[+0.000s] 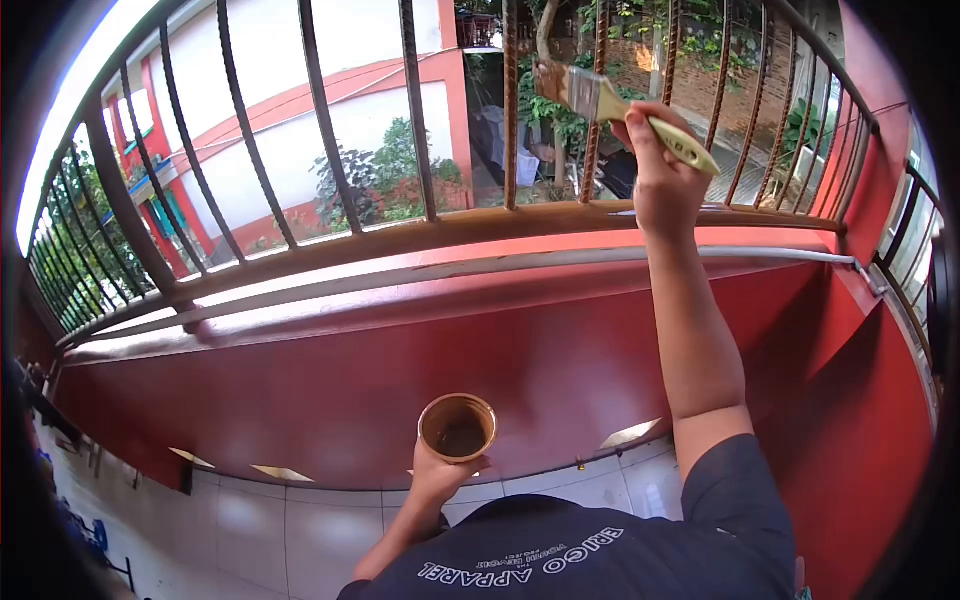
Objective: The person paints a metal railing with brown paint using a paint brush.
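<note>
My right hand [668, 165] is raised in front of the metal railing, its fingers closed around the pale handle of a paintbrush [612, 100]. The brush points up and left, and its brown-stained bristles overlap a vertical bar [511, 120] in this view. Low in front of my body, my left hand [440, 478] grips a brown cup [457, 428] from below and the side. Dark liquid shows at the bottom of the cup. The brown lower rail [400, 238] runs across below the brush.
Under the railing stands a red wall [330, 400] with a pale pipe [480, 262] along its top. White floor tiles [330, 520] lie beneath me. Beyond the bars are a white and red building [290, 110], shrubs [385, 175] and a brick wall [640, 65].
</note>
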Available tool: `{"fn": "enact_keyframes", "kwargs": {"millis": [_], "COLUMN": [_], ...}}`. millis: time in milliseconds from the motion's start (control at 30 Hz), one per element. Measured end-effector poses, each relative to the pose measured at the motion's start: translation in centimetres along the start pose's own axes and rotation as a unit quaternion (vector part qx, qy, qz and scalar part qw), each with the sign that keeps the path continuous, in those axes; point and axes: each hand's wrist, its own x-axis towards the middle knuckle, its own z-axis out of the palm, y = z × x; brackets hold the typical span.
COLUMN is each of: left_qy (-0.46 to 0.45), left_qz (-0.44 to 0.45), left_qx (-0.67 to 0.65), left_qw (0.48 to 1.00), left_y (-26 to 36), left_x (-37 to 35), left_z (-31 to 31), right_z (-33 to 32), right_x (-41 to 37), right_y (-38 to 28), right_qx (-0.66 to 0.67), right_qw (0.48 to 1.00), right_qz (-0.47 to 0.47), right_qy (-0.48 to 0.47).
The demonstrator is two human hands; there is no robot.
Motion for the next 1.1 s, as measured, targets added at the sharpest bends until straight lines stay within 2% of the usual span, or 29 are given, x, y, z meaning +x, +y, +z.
{"fn": "enact_keyframes", "kwargs": {"millis": [33,67,100,167,200,300,333,367,433,533,633,667,767,800,833,900,1000,1100], "left_qy": [0.010,0.020,0.030,0.041,0.056,0.080,0.072,0.078,0.084,0.088,0.096,0.098,0.104,0.103,0.101,0.094,0.087,0.064], "left_qz": [-0.006,-0.013,-0.026,-0.047,0.000,0.010,-0.024,-0.009,0.018,0.012,0.014,0.009,-0.007,-0.010,-0.011,-0.014,-0.017,-0.017], "left_qx": [0.012,0.023,-0.001,-0.012,-0.015,0.001,-0.041,-0.039,-0.036,-0.058,-0.054,-0.053,-0.036,-0.028,-0.030,-0.038,-0.059,-0.058], "left_qw": [1.000,0.999,0.999,0.998,0.998,0.997,0.996,0.996,0.996,0.994,0.994,0.994,0.994,0.994,0.994,0.995,0.994,0.996], "left_y": [0.9,1.4,-0.2,-0.9,-1.7,-1.1,-0.6,-0.5,-0.6,-0.5,-0.7,-0.6,0.7,1.0,0.9,0.4,1.4,-0.5], "left_x": [-0.3,-0.6,-1.8,-2.8,-3.1,-4.0,-4.3,-4.5,-4.6,-4.7,-4.8,-5.0,-5.7,-5.7,-5.7,-5.5,-5.4,-4.8], "left_z": [-0.5,-1.1,4.7,5.3,5.3,5.4,5.5,5.5,5.6,5.9,6.0,5.9,6.1,6.1,5.8,5.2,4.9,2.6], "right_z": [2.3,4.3,0.3,0.5,0.2,-2.4,-3.0,-3.0,-2.3,-0.5,0.0,-0.4,-3.0,-3.3,-3.2,-2.9,-0.6,1.0], "right_x": [1.0,1.5,2.5,0.1,-1.5,-4.0,-3.8,-3.0,0.1,3.7,1.6,0.2,-1.8,-1.5,-0.4,2.6,5.6,4.6], "right_y": [0.1,0.2,0.3,-0.6,-1.0,0.0,-0.2,-0.2,0.4,0.5,-0.3,-0.5,-0.8,-1.1,-1.3,-3.0,-4.3,-4.8], "right_qx": [0.021,0.054,0.029,-0.018,0.001,-0.057,-0.018,0.056,0.099,0.077,0.044,0.012,-0.067,-0.038,-0.023,-0.114,-0.205,-0.363], "right_qw": [0.999,0.998,0.999,0.999,0.998,0.991,0.992,0.991,0.994,0.997,0.997,0.996,0.981,0.986,0.989,0.972,0.923,0.804], "right_qz": [-0.029,-0.002,0.026,0.008,0.012,-0.016,0.054,0.087,0.049,0.016,0.011,-0.039,-0.017,0.003,-0.056,-0.178,-0.298,-0.387], "right_qy": [0.038,0.040,0.000,-0.050,-0.054,-0.120,-0.116,-0.089,-0.019,-0.018,-0.060,-0.080,-0.180,-0.162,-0.135,-0.105,-0.129,-0.267]}}
